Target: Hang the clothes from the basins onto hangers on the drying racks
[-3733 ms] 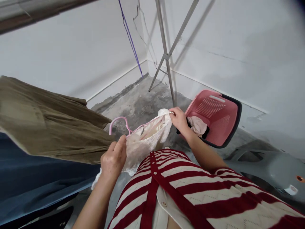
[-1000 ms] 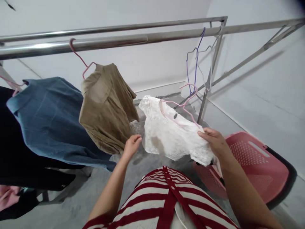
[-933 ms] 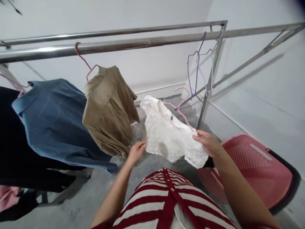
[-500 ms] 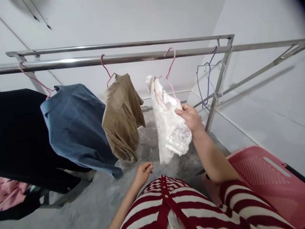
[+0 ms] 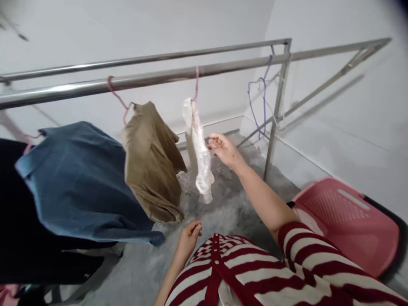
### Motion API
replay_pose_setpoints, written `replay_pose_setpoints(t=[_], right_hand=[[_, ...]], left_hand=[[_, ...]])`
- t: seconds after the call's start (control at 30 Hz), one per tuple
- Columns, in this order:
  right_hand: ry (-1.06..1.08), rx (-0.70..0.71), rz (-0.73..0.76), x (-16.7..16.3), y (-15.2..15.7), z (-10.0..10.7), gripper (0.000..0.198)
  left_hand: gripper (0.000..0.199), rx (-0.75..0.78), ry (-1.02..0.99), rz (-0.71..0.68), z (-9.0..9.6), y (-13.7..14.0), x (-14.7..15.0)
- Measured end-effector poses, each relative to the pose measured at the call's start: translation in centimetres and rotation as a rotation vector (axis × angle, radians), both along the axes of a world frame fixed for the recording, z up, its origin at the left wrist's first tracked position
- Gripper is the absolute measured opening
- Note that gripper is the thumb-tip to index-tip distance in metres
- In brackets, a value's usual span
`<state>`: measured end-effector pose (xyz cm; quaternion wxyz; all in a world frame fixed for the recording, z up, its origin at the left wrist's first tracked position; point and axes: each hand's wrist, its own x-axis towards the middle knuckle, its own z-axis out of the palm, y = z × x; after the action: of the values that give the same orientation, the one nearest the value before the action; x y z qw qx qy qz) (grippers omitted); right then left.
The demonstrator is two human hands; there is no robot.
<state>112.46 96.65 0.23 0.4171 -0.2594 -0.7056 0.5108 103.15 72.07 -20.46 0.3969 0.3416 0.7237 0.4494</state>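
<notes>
A white lace top (image 5: 200, 157) hangs from a pink hanger (image 5: 196, 85) on the metal rail (image 5: 159, 78), turned nearly edge-on to me. Just to its right is my right hand (image 5: 225, 149), fingers loosely bent and apart. They are at the garment's edge, and whether they touch it I cannot tell. Low in front of my body, my left hand (image 5: 188, 237) is curled closed with nothing visible in it. To the left of the lace top, a brown shirt (image 5: 153, 170) hangs on a dark pink hanger (image 5: 117, 95).
A blue shirt (image 5: 83, 178) and a black garment (image 5: 38, 250) hang further left. At the rail's right end hang a purple hanger (image 5: 264, 102) and a white one. On the grey floor (image 5: 223, 204), a pink basket (image 5: 357, 238) stands at the right.
My right hand has let go of the lace top and moved slightly left. The top has swung from facing me to edge-on. My view has shifted a little to the right.
</notes>
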Motion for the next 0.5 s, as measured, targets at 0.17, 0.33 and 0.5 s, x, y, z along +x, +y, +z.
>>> replay_pose_setpoints(t=[0.17, 0.33, 0.5], right_hand=[[-0.175, -0.068, 0.013, 7.5, -3.3, -7.7, 0.042], [-0.462, -0.272, 0.016, 18.3, -5.5, -15.7, 0.026], [-0.552, -0.094, -0.523, 28.7, -6.8, -17.2, 0.031]], left_hand=[[0.048, -0.079, 0.013, -0.164, -0.3, 1.7, 0.9], [0.050, -0.138, 0.004, -0.373, -0.5, 4.8, 3.7], [0.047, -0.120, 0.017, -0.499, 1.8, 8.4, 7.7]])
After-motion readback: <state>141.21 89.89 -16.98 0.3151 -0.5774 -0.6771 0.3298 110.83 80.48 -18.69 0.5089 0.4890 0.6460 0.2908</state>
